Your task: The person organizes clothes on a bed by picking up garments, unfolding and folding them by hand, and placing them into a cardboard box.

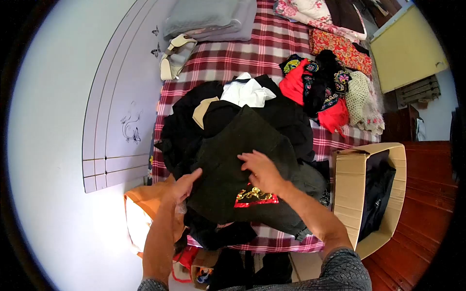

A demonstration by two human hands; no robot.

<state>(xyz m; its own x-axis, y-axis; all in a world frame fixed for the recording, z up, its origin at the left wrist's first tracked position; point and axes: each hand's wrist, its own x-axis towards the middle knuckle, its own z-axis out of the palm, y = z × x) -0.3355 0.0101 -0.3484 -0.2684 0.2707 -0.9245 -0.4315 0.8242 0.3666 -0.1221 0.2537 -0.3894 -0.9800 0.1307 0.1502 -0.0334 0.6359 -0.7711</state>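
Observation:
A dark, nearly black garment (228,150) lies spread over a heap of clothes on the bed. Its lower part carries a red and gold sequinned patch (256,196). Over the middle of this garment, just above the patch, is my right hand (263,172), fingers apart and holding nothing. At the garment's left edge my left hand (184,187) is stretched out with its fingertips by the cloth; some of its fingers are hidden. Behind the garment, black clothes (182,114), a white cloth (247,92) and a beige piece (202,111) show in the heap.
A cardboard box (347,189) with black cloth inside stands at the right. Red and black embroidered clothes (293,85) lie at the back right on the checked bedspread (218,60). A grey folded blanket (208,19) is at the back left, an orange bag (150,199) at the front left.

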